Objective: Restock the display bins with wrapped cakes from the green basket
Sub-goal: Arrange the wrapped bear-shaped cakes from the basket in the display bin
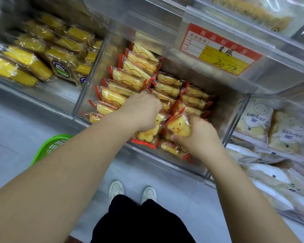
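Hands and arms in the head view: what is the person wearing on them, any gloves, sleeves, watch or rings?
Nothing shows on either. The left hand and right hand are ungloved, and both forearms are bare right to the frame's edge, with no sleeve, watch or band. No ring shows, though the fingers are mostly hidden. Below are black trousers and white shoes.

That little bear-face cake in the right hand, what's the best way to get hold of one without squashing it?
Probably by the wrapper's crimped red end, coming from above. The bear-face cake stands upright in the clear bin, packed against its neighbours, so only its top edge is free. The right hand currently holds it round the soft body, fingers curled; pinching the flat seal would spare the sponge.
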Motion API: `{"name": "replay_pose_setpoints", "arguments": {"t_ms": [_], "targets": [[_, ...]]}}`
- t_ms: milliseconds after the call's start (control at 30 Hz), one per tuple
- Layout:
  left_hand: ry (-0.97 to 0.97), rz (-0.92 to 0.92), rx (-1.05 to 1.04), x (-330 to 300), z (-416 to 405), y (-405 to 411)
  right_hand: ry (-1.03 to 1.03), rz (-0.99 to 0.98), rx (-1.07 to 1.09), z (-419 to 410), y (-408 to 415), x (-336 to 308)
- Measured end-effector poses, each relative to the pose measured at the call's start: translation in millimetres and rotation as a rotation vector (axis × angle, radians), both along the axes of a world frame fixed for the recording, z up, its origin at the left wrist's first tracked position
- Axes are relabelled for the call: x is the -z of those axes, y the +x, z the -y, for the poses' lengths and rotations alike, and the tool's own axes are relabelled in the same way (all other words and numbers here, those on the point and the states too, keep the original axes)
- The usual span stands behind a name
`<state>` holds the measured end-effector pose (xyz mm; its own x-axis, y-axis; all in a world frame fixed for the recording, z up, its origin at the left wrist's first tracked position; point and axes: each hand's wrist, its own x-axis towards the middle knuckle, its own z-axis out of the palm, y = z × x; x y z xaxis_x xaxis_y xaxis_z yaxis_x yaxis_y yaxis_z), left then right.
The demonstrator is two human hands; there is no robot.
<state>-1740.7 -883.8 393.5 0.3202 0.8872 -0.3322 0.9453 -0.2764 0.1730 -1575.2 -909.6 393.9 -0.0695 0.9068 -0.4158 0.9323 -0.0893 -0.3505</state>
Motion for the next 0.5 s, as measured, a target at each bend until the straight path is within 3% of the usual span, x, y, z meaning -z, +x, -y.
{"name": "replay_pose_setpoints", "arguments": {"t_ms": [100, 167, 233, 500], "targets": [[0.024, 0.317, -0.247, -10, 0, -9, 0.035, -0.214, 0.064, 1, 6, -15], [0.047, 0.622, -0.455, -14, -2, -13, 0.098, -0.268, 0.036, 1, 8, -24], [-0.013, 0.779, -0.544, -16, -5, -15, 0.142, -0.275, -0.032, -1, 5, -29], [-0.264, 0.648, -0.36, -12, -6, -18, 0.241, -0.013, -0.323, -21, -15, -6]]}}
